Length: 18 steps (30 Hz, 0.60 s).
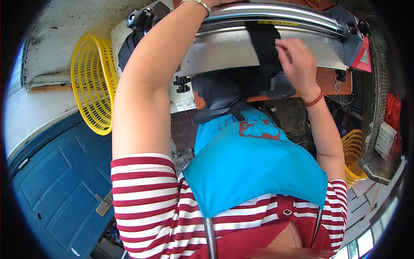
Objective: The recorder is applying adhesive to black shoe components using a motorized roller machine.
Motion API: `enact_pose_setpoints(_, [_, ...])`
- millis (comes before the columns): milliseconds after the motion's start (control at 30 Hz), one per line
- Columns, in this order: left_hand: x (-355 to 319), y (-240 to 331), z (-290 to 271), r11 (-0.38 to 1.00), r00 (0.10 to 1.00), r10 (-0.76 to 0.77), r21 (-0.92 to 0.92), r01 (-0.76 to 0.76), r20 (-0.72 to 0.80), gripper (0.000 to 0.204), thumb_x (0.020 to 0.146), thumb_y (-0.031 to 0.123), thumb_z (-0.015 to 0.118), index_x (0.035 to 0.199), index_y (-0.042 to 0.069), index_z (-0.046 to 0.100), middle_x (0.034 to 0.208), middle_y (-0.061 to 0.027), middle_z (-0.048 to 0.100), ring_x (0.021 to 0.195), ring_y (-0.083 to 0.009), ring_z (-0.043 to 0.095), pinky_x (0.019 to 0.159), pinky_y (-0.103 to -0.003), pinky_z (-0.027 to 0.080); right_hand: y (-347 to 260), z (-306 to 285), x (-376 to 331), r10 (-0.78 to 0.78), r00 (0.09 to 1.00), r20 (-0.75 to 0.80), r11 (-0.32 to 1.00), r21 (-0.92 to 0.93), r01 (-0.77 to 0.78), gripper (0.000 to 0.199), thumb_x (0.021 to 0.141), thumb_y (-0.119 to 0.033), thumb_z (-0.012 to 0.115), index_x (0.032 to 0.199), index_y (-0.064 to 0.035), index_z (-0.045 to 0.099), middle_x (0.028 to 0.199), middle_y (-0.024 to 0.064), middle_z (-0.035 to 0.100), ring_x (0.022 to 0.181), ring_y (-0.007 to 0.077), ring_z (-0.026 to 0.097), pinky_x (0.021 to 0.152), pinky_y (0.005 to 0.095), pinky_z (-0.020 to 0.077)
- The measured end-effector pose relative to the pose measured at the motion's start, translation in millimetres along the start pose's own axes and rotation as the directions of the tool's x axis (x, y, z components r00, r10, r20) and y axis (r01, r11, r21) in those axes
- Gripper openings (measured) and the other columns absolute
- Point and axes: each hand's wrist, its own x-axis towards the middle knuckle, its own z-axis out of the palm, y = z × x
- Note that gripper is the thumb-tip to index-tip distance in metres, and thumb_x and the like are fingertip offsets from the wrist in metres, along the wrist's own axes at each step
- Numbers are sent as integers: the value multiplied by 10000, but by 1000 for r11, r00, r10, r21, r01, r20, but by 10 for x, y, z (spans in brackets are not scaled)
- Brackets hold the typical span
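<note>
A wide black strip of sheet material runs down over the machine's metal plate from beneath a shiny roller. At the strip's right edge is my right hand, slightly blurred, its thumb and forefinger closed together on that edge. My left hand reaches over the machine's top at the upper rim of the picture; its fingers are cut off from view. Below the plate, several dark, flexible pieces hang or lie heaped above my blue apron.
A yellow plastic basket stands at the left, another yellow basket low at the right. A red and grey housing closes the machine's right end. Black knobs stick out below the plate. A blue door is at lower left.
</note>
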Motion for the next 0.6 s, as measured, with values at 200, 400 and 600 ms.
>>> enact_pose_setpoints(200, [37, 227, -584, 981, 955, -20, -191, -39, -295, 310, 839, 193, 734, 1008, -66, 724, 798, -162, 704, 584, -259, 655, 516, -376, 529, -342, 754, -767, -293, 853, 432, 942, 284, 180, 284, 828, -127, 764, 1092, -64, 681, 1015, 87, 660, 838, 268, 674, 755, 378, 558])
enact_pose_setpoints(400, [-570, 475, -1183, 975, 906, 119, -124, -183, -406, 261, 891, 159, 679, 1060, -39, 689, 820, -118, 659, 627, -215, 613, 525, -356, 538, -201, 1490, -1046, -240, 871, 430, 959, -35, 282, 299, 822, -221, 751, 1084, -92, 686, 1124, 109, 636, 1160, 298, 584, 988, 461, 464])
enact_pose_setpoints(600, [-852, 480, -1580, 927, 871, 112, -267, -265, -478, 403, 956, 47, 509, 1356, 66, 544, 777, -31, 490, 670, -168, 490, 572, -382, 554, -101, 1358, -903, -391, 798, 458, 920, 186, 344, 197, 850, -221, 746, 972, -84, 674, 1094, 92, 678, 1061, 281, 629, 969, 416, 474])
